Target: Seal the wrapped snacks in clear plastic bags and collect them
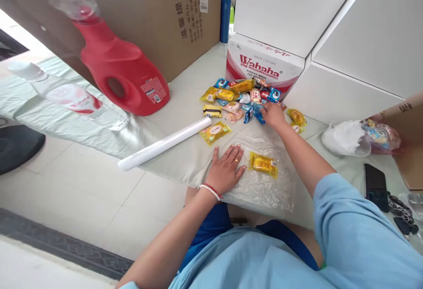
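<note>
A person in a light blue top sits at a table (185, 104) covered with a pale cloth, both bare hands out over the work. The left hand (227, 165) lies flat, palm down and fingers spread, pressing on the near left edge of a clear plastic sheet (264, 183) spread on the cloth; it grips nothing. A ring shows on one finger and a beaded bracelet (211, 190) circles the wrist. One yellow snack pack (263, 164) rests on the sheet, just right of that hand and apart from it.

The right hand (272, 115) reaches farther out to a pile of small wrapped snacks (241, 97), yellow, blue and pink. Its fingers curl down onto the packets at the pile's right edge, touching a blue one; whether they have closed on it cannot be told from this angle. Another yellow pack (214, 132) lies alone between the pile and the sheet, beside a white roll (165, 143) that runs slantwise toward the table's edge.

Behind the pile stands a Wahaha carton (264, 62) against white boxes. A red detergent jug (122, 68) and a clear water bottle (66, 95) lie at the left, in front of a large brown cardboard box (148, 11). A white plastic bag (343, 138) and a dark phone (376, 185) sit at the right.
</note>
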`<state>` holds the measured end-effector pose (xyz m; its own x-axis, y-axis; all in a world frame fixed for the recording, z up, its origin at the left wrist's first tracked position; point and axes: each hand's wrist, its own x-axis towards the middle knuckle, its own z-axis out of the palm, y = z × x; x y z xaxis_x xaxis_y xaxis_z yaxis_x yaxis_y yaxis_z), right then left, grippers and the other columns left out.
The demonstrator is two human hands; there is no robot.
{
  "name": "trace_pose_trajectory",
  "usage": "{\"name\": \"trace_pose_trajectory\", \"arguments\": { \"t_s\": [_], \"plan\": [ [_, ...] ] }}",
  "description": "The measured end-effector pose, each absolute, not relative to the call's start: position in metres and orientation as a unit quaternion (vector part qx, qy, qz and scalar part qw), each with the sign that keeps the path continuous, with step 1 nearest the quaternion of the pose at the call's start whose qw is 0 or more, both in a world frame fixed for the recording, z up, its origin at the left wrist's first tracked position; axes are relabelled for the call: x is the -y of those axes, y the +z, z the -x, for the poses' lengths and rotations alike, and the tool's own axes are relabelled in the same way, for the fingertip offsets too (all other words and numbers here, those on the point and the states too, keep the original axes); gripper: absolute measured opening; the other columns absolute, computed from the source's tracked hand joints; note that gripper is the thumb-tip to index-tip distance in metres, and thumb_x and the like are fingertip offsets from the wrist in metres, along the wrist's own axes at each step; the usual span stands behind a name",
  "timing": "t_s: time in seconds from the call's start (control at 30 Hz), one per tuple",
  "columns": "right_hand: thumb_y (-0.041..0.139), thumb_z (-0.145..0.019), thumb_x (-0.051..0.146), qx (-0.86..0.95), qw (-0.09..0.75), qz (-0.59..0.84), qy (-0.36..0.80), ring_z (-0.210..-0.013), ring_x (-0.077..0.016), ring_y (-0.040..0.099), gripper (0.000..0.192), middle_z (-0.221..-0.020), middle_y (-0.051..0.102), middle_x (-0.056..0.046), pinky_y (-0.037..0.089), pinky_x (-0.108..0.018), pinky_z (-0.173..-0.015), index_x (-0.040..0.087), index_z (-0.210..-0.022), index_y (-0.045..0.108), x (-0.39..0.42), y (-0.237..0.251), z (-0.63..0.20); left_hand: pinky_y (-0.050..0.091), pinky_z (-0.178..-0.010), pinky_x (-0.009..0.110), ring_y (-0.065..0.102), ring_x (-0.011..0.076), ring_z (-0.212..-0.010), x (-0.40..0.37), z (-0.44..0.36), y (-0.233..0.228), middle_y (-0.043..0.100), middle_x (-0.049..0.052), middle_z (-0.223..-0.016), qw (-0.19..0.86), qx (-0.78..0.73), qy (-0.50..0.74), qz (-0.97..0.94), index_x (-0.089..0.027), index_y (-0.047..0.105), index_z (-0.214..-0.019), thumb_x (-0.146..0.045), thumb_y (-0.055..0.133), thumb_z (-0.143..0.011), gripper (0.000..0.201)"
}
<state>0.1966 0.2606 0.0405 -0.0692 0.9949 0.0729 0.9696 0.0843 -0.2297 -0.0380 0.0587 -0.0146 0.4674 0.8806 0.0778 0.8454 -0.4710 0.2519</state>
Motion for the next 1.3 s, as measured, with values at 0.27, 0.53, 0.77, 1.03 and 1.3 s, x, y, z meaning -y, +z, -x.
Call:
{"name": "trace_pose_trajectory", "arguments": {
  "t_s": [0.27, 0.53, 0.77, 1.03, 1.3],
  "plan": [
    [0.072, -0.085, 0.049, 0.608, 0.25, 0.579, 0.482, -0.068, -0.0155, 0.063, 0.051, -0.089, 0.073, -0.003, 0.053, -0.029, -0.064, 0.019, -0.127, 0.071, -0.129, 0.059, -0.254, 0.008, -0.129, 0.066, 0.031, 0.0259, -0.159, -0.058, 0.038, -0.017, 0.035, 0.008, -0.17, 0.083, -0.502, 0.106, -0.855, -0.025, 0.038, -0.162, -0.048, 0.029, -0.108, 0.059],
    [0.052, -0.101, 0.042, 0.77, 0.145, 0.593, 0.187, -0.118, -0.0302, 0.06, 0.041, -0.124, 0.069, -0.015, 0.045, -0.049, -0.109, 0.019, -0.127, 0.075, -0.07, 0.031, -0.226, 0.008, -0.129, 0.064, 0.033, 0.0261, -0.158, -0.057, 0.035, -0.017, 0.037, 0.01, -0.169, 0.07, -0.505, 0.104, -0.854, -0.025, 0.04, -0.161, -0.047, 0.032, -0.108, 0.059],
    [0.051, -0.104, 0.038, 0.85, 0.054, 0.511, 0.119, -0.14, -0.0361, 0.041, 0.056, -0.15, 0.054, -0.02, 0.038, -0.054, -0.116, 0.016, -0.155, 0.051, -0.05, 0.022, -0.208, 0.009, -0.13, 0.062, 0.033, 0.0257, -0.158, -0.055, 0.032, -0.017, 0.037, 0.008, -0.169, 0.065, -0.52, 0.094, -0.847, -0.027, 0.04, -0.161, -0.047, 0.032, -0.108, 0.058],
    [0.056, -0.103, 0.034, 0.864, 0.039, 0.497, 0.07, -0.147, -0.0375, 0.037, 0.057, -0.157, 0.047, -0.02, 0.024, -0.066, -0.122, 0.022, -0.158, 0.048, -0.037, 0.013, -0.204, 0.01, -0.13, 0.064, 0.032, 0.0257, -0.158, -0.055, 0.032, -0.016, 0.035, 0.006, -0.17, 0.064, -0.518, 0.081, -0.849, -0.025, 0.037, -0.163, -0.047, 0.03, -0.108, 0.059],
    [0.044, -0.108, 0.042, 0.88, 0.034, 0.468, 0.074, -0.156, -0.0356, 0.027, 0.056, -0.168, 0.037, -0.017, 0.017, -0.072, -0.123, 0.024, -0.161, 0.042, -0.04, 0.01, -0.215, 0.02, -0.128, 0.062, 0.036, 0.0277, -0.156, -0.062, 0.049, -0.017, 0.035, 0.012, -0.17, 0.107, -0.504, 0.096, -0.852, -0.023, 0.034, -0.164, -0.043, 0.032, -0.108, 0.059]
  ]
}}
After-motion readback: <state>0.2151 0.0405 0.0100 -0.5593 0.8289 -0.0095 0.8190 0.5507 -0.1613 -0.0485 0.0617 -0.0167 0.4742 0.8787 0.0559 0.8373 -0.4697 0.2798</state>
